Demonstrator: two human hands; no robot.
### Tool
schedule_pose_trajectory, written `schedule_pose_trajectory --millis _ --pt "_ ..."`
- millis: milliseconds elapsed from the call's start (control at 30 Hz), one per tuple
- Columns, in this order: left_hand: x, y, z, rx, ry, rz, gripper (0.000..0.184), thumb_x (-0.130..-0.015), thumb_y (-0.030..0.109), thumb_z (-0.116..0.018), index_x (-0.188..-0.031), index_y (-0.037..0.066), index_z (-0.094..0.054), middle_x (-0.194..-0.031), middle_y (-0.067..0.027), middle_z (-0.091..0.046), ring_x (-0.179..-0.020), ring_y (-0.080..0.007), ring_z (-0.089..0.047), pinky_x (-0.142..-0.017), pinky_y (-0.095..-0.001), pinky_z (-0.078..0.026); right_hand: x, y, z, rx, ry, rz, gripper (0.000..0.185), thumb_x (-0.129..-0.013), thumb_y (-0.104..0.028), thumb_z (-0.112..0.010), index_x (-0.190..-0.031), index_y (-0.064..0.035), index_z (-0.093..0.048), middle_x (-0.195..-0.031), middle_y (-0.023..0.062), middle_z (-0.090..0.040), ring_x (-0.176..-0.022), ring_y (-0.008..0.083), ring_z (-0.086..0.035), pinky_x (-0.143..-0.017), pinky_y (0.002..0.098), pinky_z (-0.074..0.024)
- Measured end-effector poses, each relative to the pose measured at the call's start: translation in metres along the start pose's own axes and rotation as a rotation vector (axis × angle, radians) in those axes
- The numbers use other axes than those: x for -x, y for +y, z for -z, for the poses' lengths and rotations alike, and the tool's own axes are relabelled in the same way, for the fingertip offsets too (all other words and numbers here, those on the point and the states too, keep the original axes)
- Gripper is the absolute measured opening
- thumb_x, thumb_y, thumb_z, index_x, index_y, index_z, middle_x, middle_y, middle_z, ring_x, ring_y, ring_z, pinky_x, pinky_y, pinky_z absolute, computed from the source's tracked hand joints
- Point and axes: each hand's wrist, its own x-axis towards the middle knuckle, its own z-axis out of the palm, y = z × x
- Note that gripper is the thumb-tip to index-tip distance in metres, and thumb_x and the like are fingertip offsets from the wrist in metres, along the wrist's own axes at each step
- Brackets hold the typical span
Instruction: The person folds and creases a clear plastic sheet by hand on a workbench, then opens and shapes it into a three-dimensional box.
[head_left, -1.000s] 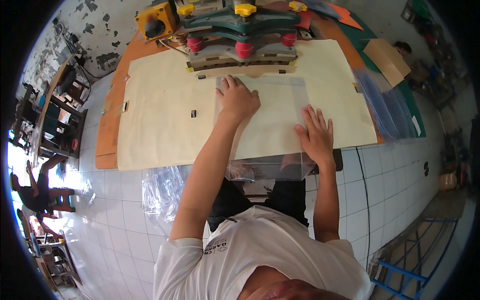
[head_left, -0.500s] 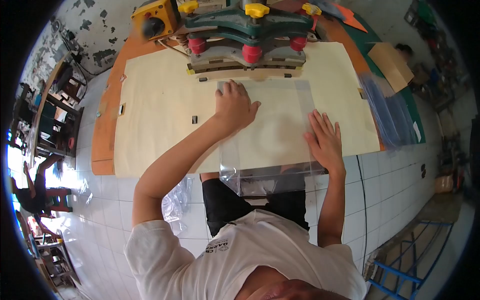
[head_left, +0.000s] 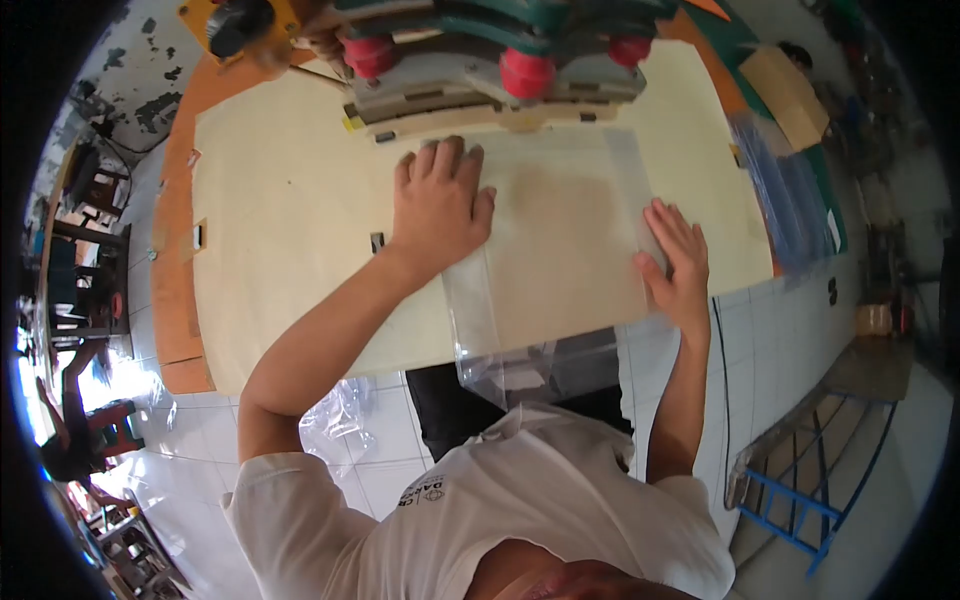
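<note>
A clear plastic sheet or bag [head_left: 560,230] lies on the cream table covering, its near end hanging over the front edge above my lap. My left hand [head_left: 440,205] rests palm down at the sheet's left side, fingers spread and tips toward the press. At the right edge, my right hand [head_left: 680,255] is held flat with fingers extended; whether it presses on the sheet I cannot tell. Just beyond my left fingertips is the press head [head_left: 500,85], green and grey with red knobs. A small dark block [head_left: 377,242] sits beside my left wrist.
A yellow control box [head_left: 230,25] stands at the back left. More clear plastic [head_left: 785,200] is stacked at the table's right end, near a brown cardboard piece [head_left: 785,95]. Crumpled plastic [head_left: 340,425] lies below on the tiled floor. A blue metal frame [head_left: 815,480] stands at right.
The camera view has shifted and tilted, bringing the press closer to the top edge. My left hand's fingers are spread wider, and my right hand sits farther out at the sheet's right edge.
</note>
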Motion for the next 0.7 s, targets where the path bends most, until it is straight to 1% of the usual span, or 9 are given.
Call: schedule_pose_trajectory --millis 67,133,167,200,300,400,467,533,700 --pt "0.004 0.0 -0.003 0.008 -0.003 -0.016 0.049 -0.088 0.03 -0.062 -0.128 0.002 -0.062 -0.13 -0.0154 -0.056 -0.123 -0.0328 -0.05 -0.104 -0.0519 -0.038 0.007 0.006 -0.003 -0.026 0.03 -0.016 0.051 -0.096 -0.03 -0.067 -0.141 -0.0075 -0.059 -0.149 0.0134 -0.056 -0.142 0.0334 -0.047 -0.12 0.0545 -0.0254" --pt "0.003 -0.002 -0.005 -0.012 0.007 -0.004 0.049 -0.088 0.031 -0.061 -0.13 0.004 -0.063 -0.132 -0.0151 -0.057 -0.124 -0.0342 -0.051 -0.106 -0.0518 -0.038 0.016 0.008 -0.003 -0.706 0.164 -0.092 0.045 -0.097 -0.017 -0.068 -0.137 0.0009 -0.06 -0.14 0.0191 -0.061 -0.134 0.029 -0.054 -0.116 0.0444 -0.0359" --pt "0.003 -0.003 -0.007 -0.02 0.027 -0.008 0.049 -0.088 0.031 -0.061 -0.129 0.004 -0.064 -0.131 -0.0152 -0.057 -0.123 -0.0346 -0.052 -0.106 -0.0517 -0.038 0.025 0.001 0.0 -0.823 0.26 -0.211 0.04 -0.099 -0.008 -0.065 -0.135 0.0062 -0.059 -0.135 0.0201 -0.062 -0.129 0.0245 -0.057 -0.112 0.0357 -0.0407" --pt "0.004 -0.003 -0.01 -0.028 0.046 -0.008 0.048 -0.088 0.031 -0.061 -0.128 0.004 -0.064 -0.131 -0.0154 -0.058 -0.123 -0.0349 -0.053 -0.106 -0.0516 -0.038 0.036 -0.004 0.0 -0.801 0.264 -0.239 0.04 -0.099 -0.008 -0.065 -0.135 0.0062 -0.059 -0.135 0.0201 -0.062 -0.129 0.0245 -0.057 -0.112 0.0357 -0.0407" --pt "0.005 0.0 -0.008 -0.024 0.043 -0.003 0.048 -0.09 0.032 -0.061 -0.13 0.006 -0.064 -0.133 -0.016 -0.059 -0.125 -0.0341 -0.053 -0.106 -0.0521 -0.039 0.069 -0.014 -0.009 -0.717 0.722 -0.467 0.029 -0.101 -0.015 -0.063 -0.123 0.0037 -0.065 -0.125 0.0146 -0.067 -0.118 0.02 -0.062 -0.104 0.0343 -0.0464" --pt "0.006 -0.001 -0.009 -0.038 0.026 -0.007 0.047 -0.091 0.033 -0.061 -0.131 0.009 -0.064 -0.134 -0.0149 -0.059 -0.125 -0.0336 -0.054 -0.105 -0.0514 -0.041 0.111 -0.024 -0.018 -0.681 0.81 -0.775 0.031 -0.102 -0.027 -0.062 -0.118 0.0002 -0.066 -0.116 0.0138 -0.07 -0.109 0.0202 -0.065 -0.094 0.0346 -0.0514" --pt "0.006 -0.002 -0.009 -0.066 0.014 -0.007 0.046 -0.092 0.033 -0.061 -0.133 0.011 -0.064 -0.135 -0.0137 -0.058 -0.125 -0.0331 -0.054 -0.104 -0.0506 -0.043 0.126 -0.033 -0.013 -0.732 0.698 -0.868 0.036 -0.103 -0.035 -0.059 -0.114 -0.0009 -0.066 -0.107 0.0134 -0.071 -0.1 0.0204 -0.068 -0.087 0.0354 -0.0524" --pt "0.005 -0.002 -0.009 -0.071 -0.007 0.015 0.046 -0.093 0.033 -0.061 -0.133 0.011 -0.064 -0.136 -0.0134 -0.058 -0.125 -0.0332 -0.054 -0.103 -0.0506 -0.043 0.13 -0.04 -0.006 -1.253 0.305 -0.979 0.038 -0.102 -0.035 -0.061 -0.115 -0.0001 -0.066 -0.099 0.012 -0.073 -0.092 0.0202 -0.07 -0.084 0.0356 -0.0542" --pt "0.005 0.0 -0.007 -0.047 -0.014 0.027 0.048 -0.091 0.034 -0.059 -0.131 0.009 -0.065 -0.137 -0.0158 -0.059 -0.129 -0.0343 -0.052 -0.106 -0.0528 -0.04 0.128 -0.043 -0.007 -1.305 0.219 -0.935 0.033 -0.098 -0.031 -0.067 -0.105 0.0014 -0.07 -0.086 0.0086 -0.073 -0.074 0.016 -0.07 -0.068 0.0296 -0.0575"
